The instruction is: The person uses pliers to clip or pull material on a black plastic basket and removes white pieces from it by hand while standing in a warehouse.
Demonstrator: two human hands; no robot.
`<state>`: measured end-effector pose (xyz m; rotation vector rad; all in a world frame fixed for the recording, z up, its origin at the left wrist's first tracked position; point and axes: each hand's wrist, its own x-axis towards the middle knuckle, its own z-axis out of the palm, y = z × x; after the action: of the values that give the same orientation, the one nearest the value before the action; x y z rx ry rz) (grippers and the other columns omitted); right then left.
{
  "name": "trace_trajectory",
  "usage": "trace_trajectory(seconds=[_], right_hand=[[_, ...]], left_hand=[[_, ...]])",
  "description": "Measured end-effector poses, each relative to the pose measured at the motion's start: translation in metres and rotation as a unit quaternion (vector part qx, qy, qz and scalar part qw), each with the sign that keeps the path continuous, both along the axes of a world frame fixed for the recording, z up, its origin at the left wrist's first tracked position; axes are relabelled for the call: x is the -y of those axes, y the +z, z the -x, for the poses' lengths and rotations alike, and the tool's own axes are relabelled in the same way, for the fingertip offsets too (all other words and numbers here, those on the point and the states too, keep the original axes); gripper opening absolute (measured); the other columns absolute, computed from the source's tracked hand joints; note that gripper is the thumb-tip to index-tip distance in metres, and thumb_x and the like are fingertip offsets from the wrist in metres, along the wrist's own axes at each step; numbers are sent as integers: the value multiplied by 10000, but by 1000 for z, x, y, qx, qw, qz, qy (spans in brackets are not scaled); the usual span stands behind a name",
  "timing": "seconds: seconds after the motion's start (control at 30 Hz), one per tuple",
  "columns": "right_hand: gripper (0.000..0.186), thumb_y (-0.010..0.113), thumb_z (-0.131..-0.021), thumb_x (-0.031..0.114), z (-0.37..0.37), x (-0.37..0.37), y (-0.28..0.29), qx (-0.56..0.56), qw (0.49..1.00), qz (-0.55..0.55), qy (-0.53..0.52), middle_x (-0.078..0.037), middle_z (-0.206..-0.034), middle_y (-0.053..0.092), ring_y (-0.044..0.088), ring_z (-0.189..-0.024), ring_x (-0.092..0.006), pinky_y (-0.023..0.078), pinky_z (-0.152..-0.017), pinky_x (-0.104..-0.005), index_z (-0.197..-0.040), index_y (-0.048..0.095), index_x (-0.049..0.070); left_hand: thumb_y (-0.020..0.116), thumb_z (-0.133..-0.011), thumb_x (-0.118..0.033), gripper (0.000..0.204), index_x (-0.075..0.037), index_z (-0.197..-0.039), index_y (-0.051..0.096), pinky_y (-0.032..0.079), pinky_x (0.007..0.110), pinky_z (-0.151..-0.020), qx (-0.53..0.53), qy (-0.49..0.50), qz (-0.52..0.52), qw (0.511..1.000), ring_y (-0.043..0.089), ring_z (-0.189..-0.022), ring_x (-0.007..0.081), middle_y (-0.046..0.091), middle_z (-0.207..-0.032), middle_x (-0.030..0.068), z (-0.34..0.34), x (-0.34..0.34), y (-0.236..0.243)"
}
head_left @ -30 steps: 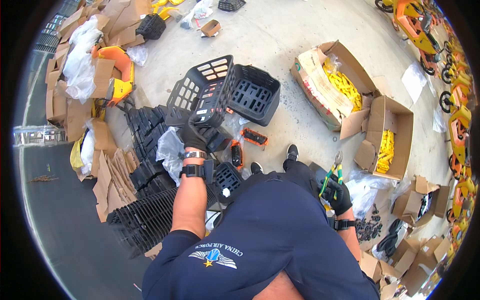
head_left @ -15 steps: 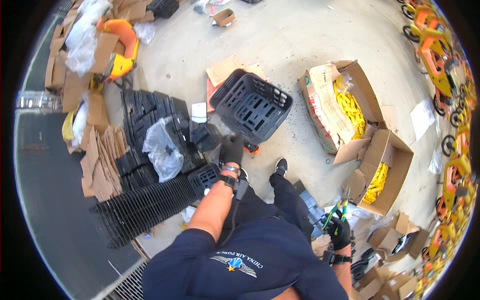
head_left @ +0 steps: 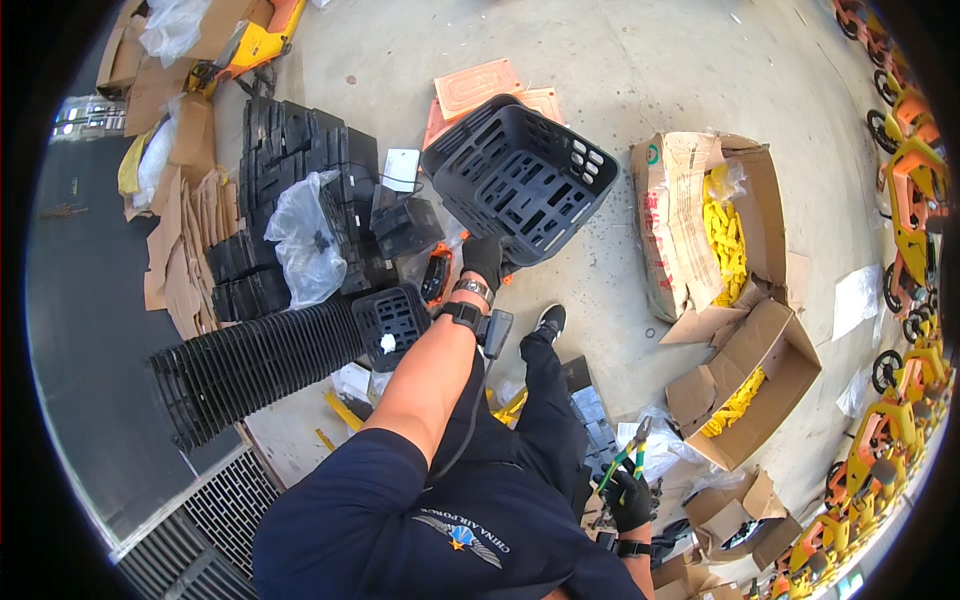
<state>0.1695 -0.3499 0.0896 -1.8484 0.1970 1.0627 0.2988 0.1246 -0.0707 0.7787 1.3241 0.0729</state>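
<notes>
My left hand (head_left: 484, 258), in a black glove, is closed at the near edge of a large black slotted plastic basket (head_left: 520, 195). The basket is tilted, its inside facing me; my fingertips are hidden. Beside that hand is an orange and black part (head_left: 437, 276). Low on the right, my gloved right hand (head_left: 628, 502) grips pliers (head_left: 638, 452) with green and yellow handles, jaws pointing up and away from me.
A long row of nested black baskets (head_left: 265, 350) lies at left, below stacked black boxes (head_left: 300, 190) with a clear plastic bag (head_left: 308, 245). Two cartons (head_left: 680, 225) with yellow parts stand right. Orange panels (head_left: 478, 88) lie beyond the basket. Yellow-orange vehicles (head_left: 910, 190) line the far right.
The view has shifted. The black basket now looks larger and nearer, with my left hand still at its near edge. My right hand still holds the pliers, now closer to my body.
</notes>
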Motion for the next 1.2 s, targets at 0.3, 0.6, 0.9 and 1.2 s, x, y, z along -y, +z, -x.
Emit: trace_trajectory(seconds=[0.3,0.6,0.9,1.2], right_hand=[[277,641,-727,5,-45,-18,6,175,955,73,229,-188,-1156,620,659,-875,-324,520,-721,-378,-989,694,76],[348,473,-891,-12,-64,-40,-24,-275,946,-24,-169,-155,-1304,504,670,-939,-297,560,-682,-317,-1239,493,-8],[411,592,-869,154,-48,-92,-48,-278,942,164,-87,-96,-960,643,670,-815,-269,557,-657,-346,-1269,501,134],[324,652,-839,139,-24,-158,-67,-270,933,237,3,-23,-941,619,605,-808,-132,501,-709,-280,-1142,565,62]], left_hand=[[651,-786,-105,247,4,-1005,622,480,349,-814,41,-99,-335,936,599,-947,248,650,-1019,137,28,-46,-17],[600,-798,-274,203,-82,-838,651,508,452,-692,-115,-497,-213,833,637,-768,342,655,-796,158,248,7,-83],[531,-813,-258,213,-115,-726,662,480,462,-710,-254,-608,-393,641,638,-756,309,668,-821,130,488,5,-129],[602,-758,-149,86,-69,-762,633,481,440,-656,-137,-301,-212,920,608,-743,359,628,-761,155,560,12,-188]])
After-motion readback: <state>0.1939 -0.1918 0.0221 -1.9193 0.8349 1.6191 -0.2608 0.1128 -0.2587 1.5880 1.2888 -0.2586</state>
